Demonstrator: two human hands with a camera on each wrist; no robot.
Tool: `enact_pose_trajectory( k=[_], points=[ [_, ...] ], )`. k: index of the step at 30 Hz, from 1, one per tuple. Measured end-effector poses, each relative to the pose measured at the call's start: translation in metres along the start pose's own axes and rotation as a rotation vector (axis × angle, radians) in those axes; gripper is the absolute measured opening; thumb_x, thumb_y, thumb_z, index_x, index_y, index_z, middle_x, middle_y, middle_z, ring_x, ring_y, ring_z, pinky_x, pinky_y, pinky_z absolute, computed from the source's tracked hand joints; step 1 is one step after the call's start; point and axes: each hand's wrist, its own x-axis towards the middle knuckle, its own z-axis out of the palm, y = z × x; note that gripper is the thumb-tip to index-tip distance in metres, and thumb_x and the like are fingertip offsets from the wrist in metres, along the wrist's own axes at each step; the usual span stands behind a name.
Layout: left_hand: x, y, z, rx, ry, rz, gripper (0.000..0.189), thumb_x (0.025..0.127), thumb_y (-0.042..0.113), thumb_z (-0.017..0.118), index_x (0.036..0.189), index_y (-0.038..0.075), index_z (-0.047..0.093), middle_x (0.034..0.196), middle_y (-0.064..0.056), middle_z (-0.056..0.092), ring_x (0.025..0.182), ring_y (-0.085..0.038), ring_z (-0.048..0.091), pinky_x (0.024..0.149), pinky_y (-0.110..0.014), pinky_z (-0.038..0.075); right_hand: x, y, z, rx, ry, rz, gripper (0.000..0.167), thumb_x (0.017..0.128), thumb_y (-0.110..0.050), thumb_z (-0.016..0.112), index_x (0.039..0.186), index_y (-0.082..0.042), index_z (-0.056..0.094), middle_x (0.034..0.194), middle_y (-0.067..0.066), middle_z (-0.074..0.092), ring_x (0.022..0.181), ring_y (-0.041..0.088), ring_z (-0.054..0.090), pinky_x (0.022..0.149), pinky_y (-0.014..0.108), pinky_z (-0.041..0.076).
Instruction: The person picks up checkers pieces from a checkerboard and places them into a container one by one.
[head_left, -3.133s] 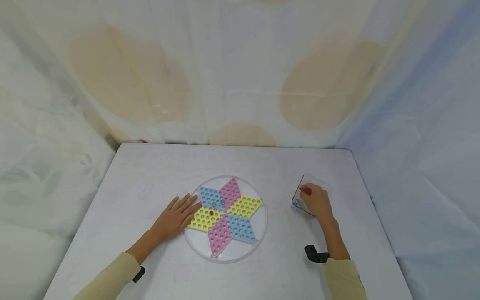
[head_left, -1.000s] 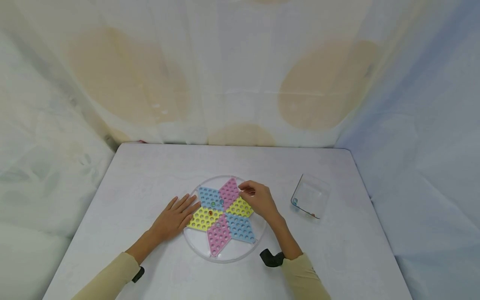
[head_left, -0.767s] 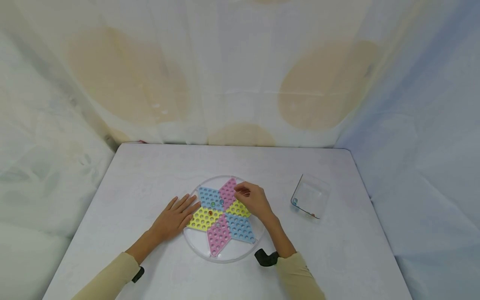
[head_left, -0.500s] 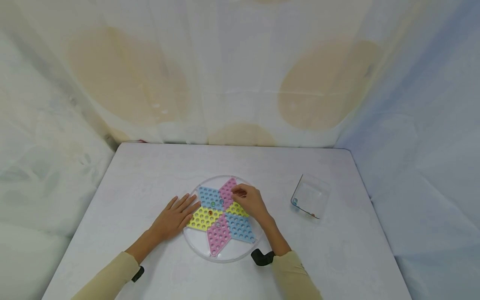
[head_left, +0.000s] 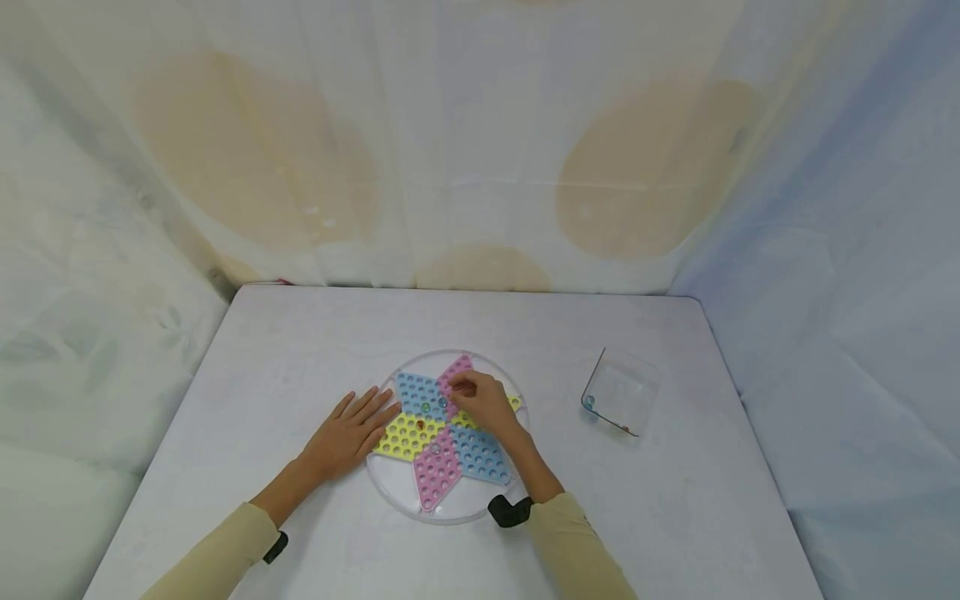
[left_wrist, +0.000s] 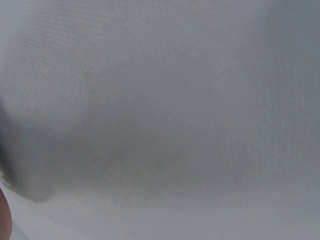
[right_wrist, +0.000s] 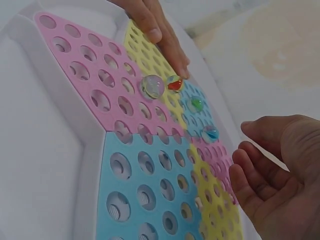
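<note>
On the table lies a round Chinese checkers board (head_left: pixel 481 514) with a pink, yellow and blue star of holes. Several glass marbles sit near its middle: an orange one (right_wrist: pixel 174 83), a green one (right_wrist: pixel 197 104), a blue one (right_wrist: pixel 210 133) and a clear one (right_wrist: pixel 152 86). My left hand (head_left: pixel 347 439) rests spread at the board's left edge, fingertips on it. Over the far pink and right yellow sections is my right hand (head_left: pixel 483 402), fingers bent and thumb close to them. Whether a marble is between them is hidden. The left wrist view shows mostly blurred grey cloth.
To the right of the board stands a clear box (head_left: pixel 637 392), with a blue marble (head_left: pixel 588 402) and a small orange one (head_left: pixel 626 429) inside. White table (head_left: pixel 322 333) extends around both. Pale curtains (head_left: pixel 480 150) hang behind and beside it.
My right hand has moved left from the clear box to above the board, lately creeping farther toward its middle. My left hand and the marbles on the board stay in place.
</note>
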Motion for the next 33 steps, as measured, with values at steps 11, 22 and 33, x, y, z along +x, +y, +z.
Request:
enact_pose_trajectory(
  k=[11, 22, 33],
  points=[
    [0.001, 0.003, -0.003, 0.003, 0.003, 0.003, 0.056, 0.104, 0.04, 0.044, 0.157, 0.022, 0.036, 0.164, -0.003, 0.023, 0.151, -0.027, 0.015, 0.12, -0.052, 0.011, 0.003, 0.002, 0.011, 0.004, -0.013, 0.014, 0.02, 0.092, -0.008, 0.071, 0.111, -0.003, 0.071, 0.099, 0.006, 0.071, 0.091, 0.019, 0.067, 0.079, 0.031, 0.056],
    [0.002, 0.005, -0.005, -0.003, -0.022, -0.009, 0.056, 0.105, 0.039, 0.044, 0.157, 0.021, 0.035, 0.164, -0.003, 0.022, 0.151, -0.027, 0.014, 0.12, -0.051, 0.009, 0.002, 0.005, 0.014, -0.113, -0.042, 0.024, 0.023, 0.091, -0.01, 0.073, 0.113, -0.004, 0.072, 0.1, 0.003, 0.069, 0.089, 0.015, 0.063, 0.078, 0.029, 0.054],
    [0.001, 0.005, -0.003, 0.002, -0.018, -0.007, 0.056, 0.105, 0.039, 0.044, 0.157, 0.021, 0.035, 0.164, -0.004, 0.023, 0.151, -0.027, 0.014, 0.12, -0.052, 0.01, 0.0, 0.007, 0.016, -0.155, -0.035, -0.015, 0.019, 0.09, -0.007, 0.071, 0.109, -0.004, 0.073, 0.101, 0.004, 0.069, 0.089, 0.016, 0.063, 0.077, 0.03, 0.054]
  ],
)
